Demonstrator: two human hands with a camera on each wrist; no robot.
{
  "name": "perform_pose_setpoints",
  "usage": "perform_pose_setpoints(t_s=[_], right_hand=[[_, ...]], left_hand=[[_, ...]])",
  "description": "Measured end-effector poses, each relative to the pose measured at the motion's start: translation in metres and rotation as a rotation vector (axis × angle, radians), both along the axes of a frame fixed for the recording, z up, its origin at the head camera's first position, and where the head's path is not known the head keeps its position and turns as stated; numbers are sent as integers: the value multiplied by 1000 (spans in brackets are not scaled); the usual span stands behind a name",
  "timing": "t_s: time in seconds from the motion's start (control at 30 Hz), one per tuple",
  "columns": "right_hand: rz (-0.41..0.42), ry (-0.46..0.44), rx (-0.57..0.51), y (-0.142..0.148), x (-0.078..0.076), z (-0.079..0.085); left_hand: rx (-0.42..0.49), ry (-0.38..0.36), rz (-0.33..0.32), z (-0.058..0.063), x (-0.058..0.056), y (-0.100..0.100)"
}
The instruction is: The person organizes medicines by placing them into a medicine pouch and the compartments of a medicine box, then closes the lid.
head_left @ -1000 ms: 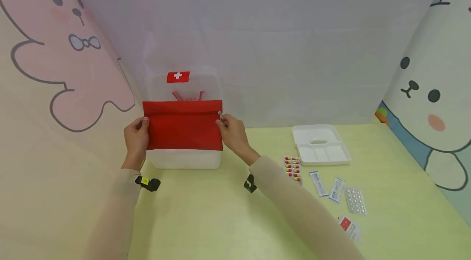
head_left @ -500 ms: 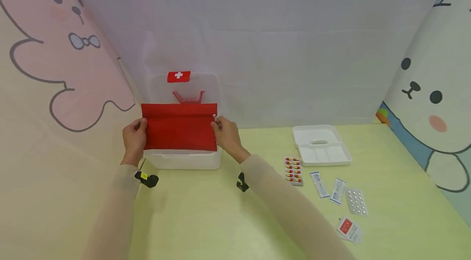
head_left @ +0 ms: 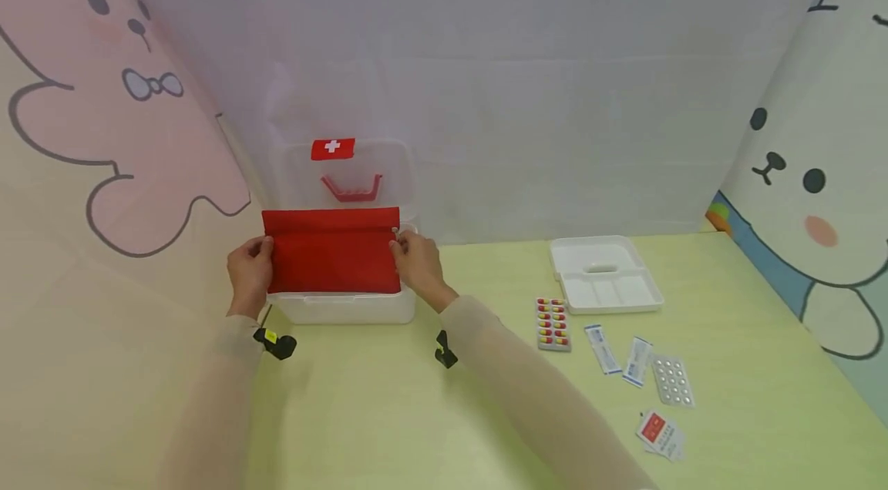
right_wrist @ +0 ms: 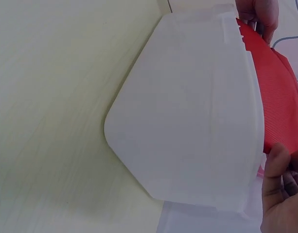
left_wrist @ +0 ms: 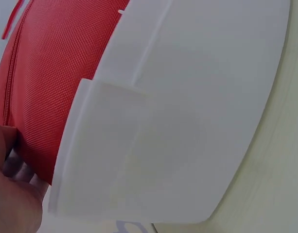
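Pinching a red pouch (head_left: 333, 257): left hand (head_left: 251, 270), right hand (head_left: 419, 264); behind, a white-cross label (head_left: 333, 149).

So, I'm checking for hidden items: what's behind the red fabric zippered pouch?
Behind the pouch: the translucent plastic lid, its pink plastic handle and red white-cross label. Any contents of the white plastic box are hidden.

Pale backdrop (head_left: 520, 105) behind yellow-green table (head_left: 368, 413)

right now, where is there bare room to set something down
Bare: the table in front of the white box, between the sleeves, and between that box and the white tray. Crowded: in front of the tray, where capsule blister, slim packets, tablet blister and cards lie.
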State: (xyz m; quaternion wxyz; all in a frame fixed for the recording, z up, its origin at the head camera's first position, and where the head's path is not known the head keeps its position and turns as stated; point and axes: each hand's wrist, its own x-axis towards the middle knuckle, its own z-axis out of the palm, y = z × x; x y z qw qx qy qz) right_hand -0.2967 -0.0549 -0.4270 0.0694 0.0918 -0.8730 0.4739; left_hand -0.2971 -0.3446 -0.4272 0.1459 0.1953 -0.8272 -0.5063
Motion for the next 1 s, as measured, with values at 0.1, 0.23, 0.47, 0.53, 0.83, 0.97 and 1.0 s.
perform_pose_setpoints(t_s=[0.1,0.23,0.47,0.53,0.83,0.97,1.0], right_hand=[[-10,2,60,-2,0,-6],[-25,-2,95,-2,-1,-11],[-40,8,134,-3,0,-10],[-44,15,132,-3,0,-9],[-17,52,188,-3,-2,-8],[-12,117,343,-5,-1,-8],[-13,134,382,-5,-1,-9]], left_hand=[[-52,-17,-18,-7,1,-3],[-175,3,-62,-11,-2,-4],[-307,34,-121,-9,-4,1],[-308,34,-144,-8,-4,1],[-332,-13,-248,-10,-7,1],[-417,24,-278,-12,-7,2],[-435,44,-283,-12,-7,2]])
